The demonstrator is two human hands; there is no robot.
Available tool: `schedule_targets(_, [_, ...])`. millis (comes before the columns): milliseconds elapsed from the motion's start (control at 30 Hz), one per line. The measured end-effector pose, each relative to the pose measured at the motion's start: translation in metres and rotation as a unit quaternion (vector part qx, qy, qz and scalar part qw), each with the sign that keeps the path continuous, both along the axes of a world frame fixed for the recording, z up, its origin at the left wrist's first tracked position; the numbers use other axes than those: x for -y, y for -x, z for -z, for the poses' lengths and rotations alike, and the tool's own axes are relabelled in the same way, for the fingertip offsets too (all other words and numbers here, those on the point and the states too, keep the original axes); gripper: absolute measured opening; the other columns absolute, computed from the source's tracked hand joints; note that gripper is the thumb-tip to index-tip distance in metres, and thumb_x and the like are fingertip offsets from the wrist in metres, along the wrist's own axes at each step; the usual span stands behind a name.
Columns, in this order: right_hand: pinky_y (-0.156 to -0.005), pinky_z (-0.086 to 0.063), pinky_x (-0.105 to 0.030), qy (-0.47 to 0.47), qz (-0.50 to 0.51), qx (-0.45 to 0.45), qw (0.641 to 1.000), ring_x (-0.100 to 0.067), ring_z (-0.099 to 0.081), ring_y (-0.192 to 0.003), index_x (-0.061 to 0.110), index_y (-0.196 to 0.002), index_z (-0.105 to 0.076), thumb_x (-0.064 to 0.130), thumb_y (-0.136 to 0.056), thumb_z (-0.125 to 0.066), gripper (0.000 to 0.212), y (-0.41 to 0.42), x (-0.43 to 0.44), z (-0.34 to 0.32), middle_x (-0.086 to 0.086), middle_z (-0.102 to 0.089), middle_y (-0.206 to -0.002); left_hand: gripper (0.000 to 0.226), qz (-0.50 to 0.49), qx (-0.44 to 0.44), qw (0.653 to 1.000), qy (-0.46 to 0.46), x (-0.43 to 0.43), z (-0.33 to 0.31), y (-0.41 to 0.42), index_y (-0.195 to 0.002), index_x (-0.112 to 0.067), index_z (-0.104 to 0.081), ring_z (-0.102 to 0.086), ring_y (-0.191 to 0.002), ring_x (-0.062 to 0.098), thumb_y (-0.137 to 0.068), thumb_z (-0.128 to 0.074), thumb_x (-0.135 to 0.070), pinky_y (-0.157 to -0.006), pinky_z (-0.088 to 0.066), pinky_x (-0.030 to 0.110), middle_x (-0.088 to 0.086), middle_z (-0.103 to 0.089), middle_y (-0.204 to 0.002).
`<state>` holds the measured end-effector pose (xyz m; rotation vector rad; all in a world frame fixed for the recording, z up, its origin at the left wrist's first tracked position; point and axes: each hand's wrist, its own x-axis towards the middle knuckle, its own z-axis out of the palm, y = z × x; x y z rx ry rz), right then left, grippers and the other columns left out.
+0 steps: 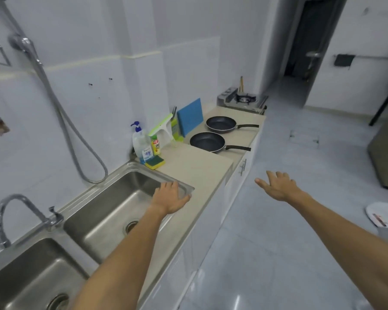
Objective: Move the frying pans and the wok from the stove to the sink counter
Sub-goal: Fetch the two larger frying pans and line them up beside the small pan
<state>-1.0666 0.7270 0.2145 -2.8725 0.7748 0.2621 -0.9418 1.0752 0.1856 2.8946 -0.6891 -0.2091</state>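
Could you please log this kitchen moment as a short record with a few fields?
left hand: open, empty, above the sink's right edge
right hand: open, empty, over the floor
frying pans: two, near pan and far pan, on the counter
stove: burner bare
wok: not visible

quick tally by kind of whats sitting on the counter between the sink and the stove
frying pans: 2, near pan and far pan
bottles: 2, pump soap bottle and small yellow bottle
sponges: 1, yellow-green sponge
squeegees: 1, green and white squeegee
boards: 1, blue board leaning on the wall
total: 7
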Motion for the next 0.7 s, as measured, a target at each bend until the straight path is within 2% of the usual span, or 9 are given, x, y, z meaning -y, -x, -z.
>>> schedule_targets(133, [-0.116,-0.025,-0.056,-0.003,0.018,-0.006,1.0,-0.041,-0.027,-0.147,0.014,-0.157,-0.029,0.069,-0.098,-0.024,0.081,-0.052,0.063,-0.003,-0.022,-0.031,-0.162,0.08,0.021,-0.017,1.0,0.006,0.073,0.001,-0.056,-0.146,-0.008,-0.041,-0.04,-0.137,0.032,-0.092,-0.039,-0.067,-0.11,-0.036,0.046,0.015,-0.049,-0.149])
schedule_targets(233, [-0.116,-0.025,-0.056,-0.007,0.032,0.008,0.999,-0.041,-0.028,-0.147,0.015,-0.157,-0.029,0.07,-0.098,-0.025,0.081,-0.092,0.104,-0.007,-0.022,-0.032,-0.162,0.079,0.032,-0.007,0.999,0.0,0.124,-0.002,-0.101,-0.148,-0.009,-0.04,-0.039,-0.137,0.032,-0.093,-0.037,-0.066,-0.107,-0.035,0.047,0.014,-0.048,-0.149])
schedule_targets(700, [-0.12,-0.021,-0.057,-0.033,0.056,-0.014,0.998,-0.04,-0.022,-0.15,0.016,-0.16,-0.024,0.072,-0.097,-0.025,0.085,-0.206,0.251,0.019,-0.021,-0.026,-0.165,0.078,0.067,-0.022,0.997,-0.002,0.291,0.015,-0.228,-0.143,-0.01,-0.044,-0.04,-0.136,0.031,-0.091,-0.039,-0.068,-0.107,-0.036,0.046,0.012,-0.048,-0.148])
